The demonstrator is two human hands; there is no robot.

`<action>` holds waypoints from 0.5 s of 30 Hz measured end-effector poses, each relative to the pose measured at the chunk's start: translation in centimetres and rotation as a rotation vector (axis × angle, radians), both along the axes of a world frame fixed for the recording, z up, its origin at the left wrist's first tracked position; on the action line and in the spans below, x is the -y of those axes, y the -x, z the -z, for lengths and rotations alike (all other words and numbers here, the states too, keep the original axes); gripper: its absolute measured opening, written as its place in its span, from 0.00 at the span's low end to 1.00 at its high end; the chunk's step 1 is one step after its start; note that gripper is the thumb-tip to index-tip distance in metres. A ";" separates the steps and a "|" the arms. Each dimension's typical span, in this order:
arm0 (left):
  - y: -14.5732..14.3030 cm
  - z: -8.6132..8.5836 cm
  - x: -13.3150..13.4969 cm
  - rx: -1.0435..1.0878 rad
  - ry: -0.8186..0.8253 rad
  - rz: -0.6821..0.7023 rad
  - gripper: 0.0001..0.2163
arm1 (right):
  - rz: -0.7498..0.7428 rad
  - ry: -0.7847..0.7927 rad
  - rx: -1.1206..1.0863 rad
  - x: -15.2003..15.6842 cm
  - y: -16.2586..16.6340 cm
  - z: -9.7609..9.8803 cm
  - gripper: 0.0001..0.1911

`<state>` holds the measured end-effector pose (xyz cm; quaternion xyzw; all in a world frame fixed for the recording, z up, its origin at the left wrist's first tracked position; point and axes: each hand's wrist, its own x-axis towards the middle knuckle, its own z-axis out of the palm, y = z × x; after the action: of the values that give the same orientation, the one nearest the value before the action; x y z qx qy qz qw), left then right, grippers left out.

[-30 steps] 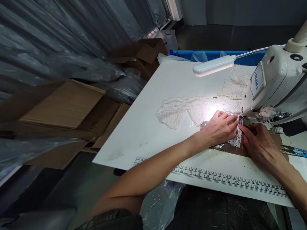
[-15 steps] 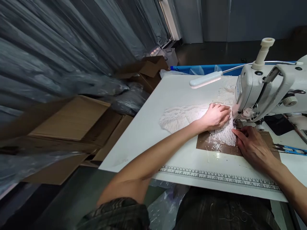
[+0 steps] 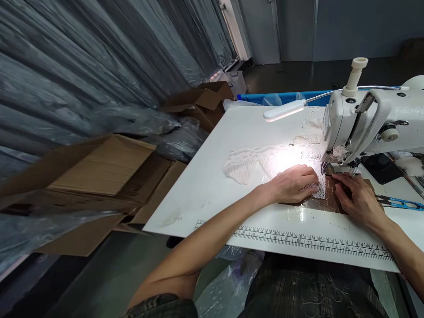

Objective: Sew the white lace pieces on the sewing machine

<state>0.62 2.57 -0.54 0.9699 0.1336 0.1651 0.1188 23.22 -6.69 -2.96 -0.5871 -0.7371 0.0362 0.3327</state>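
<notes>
White lace fabric point(image 3: 243, 161) lies across the table, its right end under the needle area of a white sewing machine point(image 3: 341, 115). My left hand point(image 3: 294, 183) rests on this lace left of the needle, with fingers bent together and holding it down. To the right of the presser foot, my right hand point(image 3: 356, 194) reaches in with its index finger extended and thumb apart. Nothing shows in its grasp. A brown sheet point(image 3: 331, 201) is on the table beneath the lace edge and near both hands.
A lamp point(image 3: 285, 110) shines on the lace. Blue thread snips point(image 3: 400, 203) and a dark phone-like slab point(image 3: 380, 168) lie at the right. A ruler strip point(image 3: 298, 240) runs along the table's front edge. Open cardboard boxes point(image 3: 102, 165) stand at the left.
My left hand has moved toward me over the lace, uncovering its bright middle. My right hand has shifted slightly away from the lace edge. The view has moved a little.
</notes>
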 end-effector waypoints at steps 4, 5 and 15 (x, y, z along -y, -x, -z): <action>-0.1 0.7 0.5 -0.016 0.048 -0.036 0.10 | -0.020 0.003 -0.004 -0.1 -0.1 0.0 0.17; -0.2 0.8 0.6 -0.027 0.042 -0.066 0.10 | -0.033 0.000 -0.009 0.0 -0.1 -0.1 0.17; -0.5 1.2 1.2 0.071 0.146 -0.209 0.11 | -0.317 0.044 0.058 0.5 0.9 -1.1 0.19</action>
<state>1.12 1.36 -1.74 0.9330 0.2415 0.2008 0.1756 22.29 -7.15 -1.82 -0.4714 -0.8288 0.0876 0.2884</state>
